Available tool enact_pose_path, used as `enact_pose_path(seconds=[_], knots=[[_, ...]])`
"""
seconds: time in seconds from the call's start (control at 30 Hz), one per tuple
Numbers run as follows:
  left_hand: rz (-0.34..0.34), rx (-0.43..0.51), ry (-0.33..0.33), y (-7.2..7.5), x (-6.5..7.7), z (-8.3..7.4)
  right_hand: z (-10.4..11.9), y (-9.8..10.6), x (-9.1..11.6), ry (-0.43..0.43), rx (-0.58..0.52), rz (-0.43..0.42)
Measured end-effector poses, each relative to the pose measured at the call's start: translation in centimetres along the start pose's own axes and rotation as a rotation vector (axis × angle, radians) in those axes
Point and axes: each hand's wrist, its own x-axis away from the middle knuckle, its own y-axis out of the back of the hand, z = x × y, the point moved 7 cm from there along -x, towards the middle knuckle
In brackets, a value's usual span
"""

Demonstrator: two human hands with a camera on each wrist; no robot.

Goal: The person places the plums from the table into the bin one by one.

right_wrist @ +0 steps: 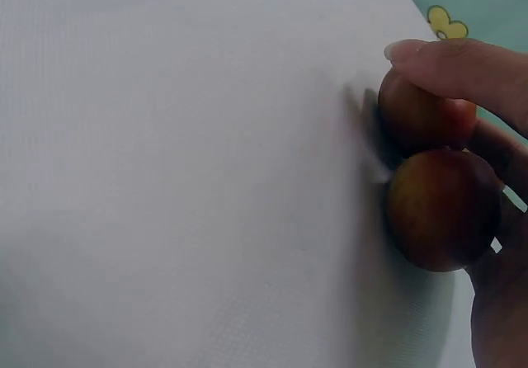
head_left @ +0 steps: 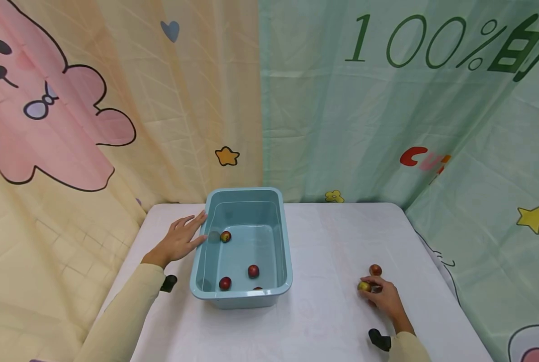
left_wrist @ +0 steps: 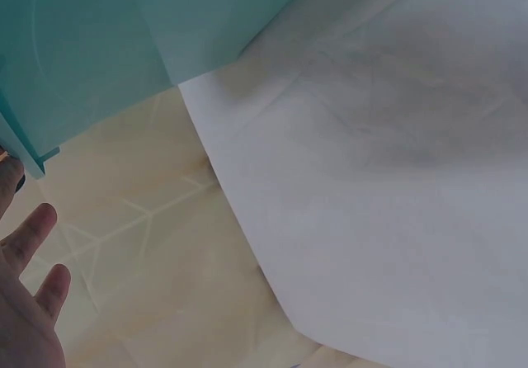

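My right hand (head_left: 382, 297) is low over the right side of the white table, its thumb and fingers curled round a yellow-red plum (head_left: 364, 286). A second, redder plum (head_left: 375, 270) sits just beyond it, close to the fingers. In the right wrist view the nearer plum (right_wrist: 445, 209) is by the thumb, and a finger reaches over the farther plum (right_wrist: 425, 112). My left hand (head_left: 181, 239), fingers spread, touches the left rim of a blue plastic basin (head_left: 286, 251). In the left wrist view its fingertips (left_wrist: 37, 219) show beside the basin wall.
Several plums lie in the basin, among them a red one (head_left: 253, 271) and a yellowish one (head_left: 225, 237); the front wall partly hides another. The white-covered table (head_left: 328, 241) ends against printed curtains (head_left: 324, 125) at the back and sides.
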Motion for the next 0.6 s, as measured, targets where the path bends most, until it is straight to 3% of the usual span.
enact_pose_path(seconds=[0.6], knots=[[0.002,0.012,-0.006,0.00,0.02,-0.04,-0.84,-0.63,-0.02,0.004,-0.003,0.002]])
